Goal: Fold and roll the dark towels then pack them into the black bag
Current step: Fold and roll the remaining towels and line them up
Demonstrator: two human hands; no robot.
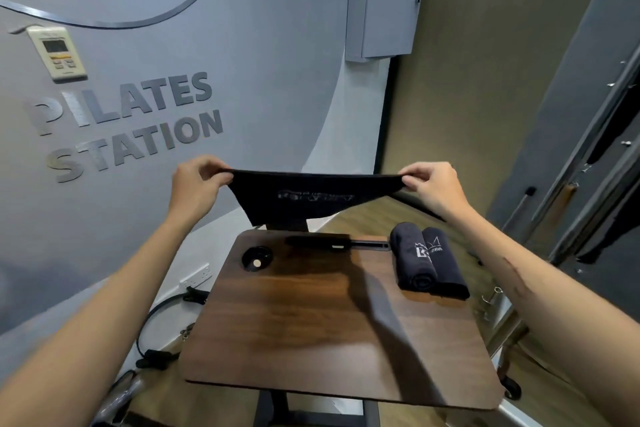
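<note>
Left hand (pixel 199 180) and right hand (pixel 433 184) pinch top corners of dark towel (pixel 304 198), fingers clamped, stretched above tabletop (pixel 311 322). Two rolled towels (pixel 427 262) lie at tabletop's right.

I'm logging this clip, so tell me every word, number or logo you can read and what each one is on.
"PILATES STATION": raised letters on the wall.
Held towel: pale embroidery, too blurred to read.
Rolled towels on the table: white logo with letters, too small to read for sure.
Wall remote: screen and buttons, nothing legible.
</note>
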